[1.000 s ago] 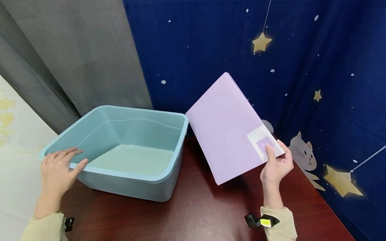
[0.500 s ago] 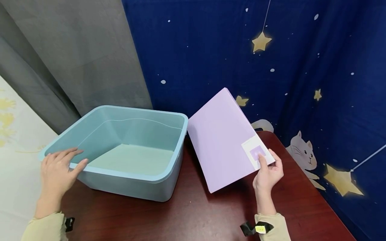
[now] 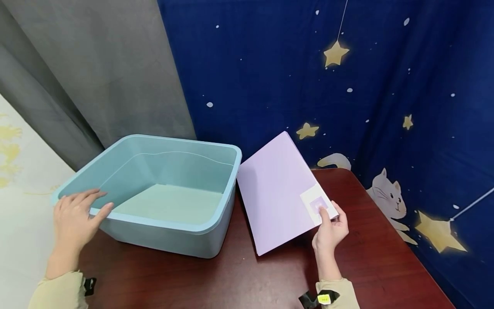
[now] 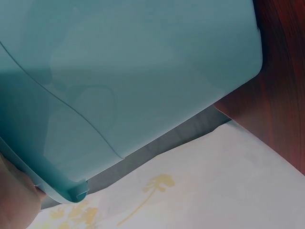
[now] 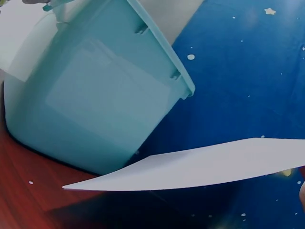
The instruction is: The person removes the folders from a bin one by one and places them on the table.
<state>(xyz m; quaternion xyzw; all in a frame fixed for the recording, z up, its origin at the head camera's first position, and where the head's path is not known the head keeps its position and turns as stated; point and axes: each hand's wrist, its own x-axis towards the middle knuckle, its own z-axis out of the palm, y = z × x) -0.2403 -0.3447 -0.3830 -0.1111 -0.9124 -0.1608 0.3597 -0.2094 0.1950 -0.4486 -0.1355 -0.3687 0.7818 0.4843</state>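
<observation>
My right hand (image 3: 331, 231) pinches the lower right corner of a pale purple folder (image 3: 275, 195), its thumb over a white label. Tilted, the folder hangs above the table to the right of a blue-green plastic bin (image 3: 162, 219); whether the two touch, I cannot tell. In the right wrist view the folder (image 5: 190, 167) shows nearly edge-on, in front of the bin (image 5: 100, 95). My left hand (image 3: 75, 221) rests on the bin's near left rim with fingers loosely extended over it. Only part of that hand (image 4: 16, 193) shows in the left wrist view.
The bin stands on a dark red wooden table (image 3: 247, 283). Behind hang a grey curtain (image 3: 115, 77) and a blue curtain (image 3: 262, 64) with stars and a cat. A white sheet with yellow print (image 3: 23, 223) lies along the left side.
My right hand has moved down and to the left, carrying the folder lower toward the table beside the bin. The left hand and the bin stay in place.
</observation>
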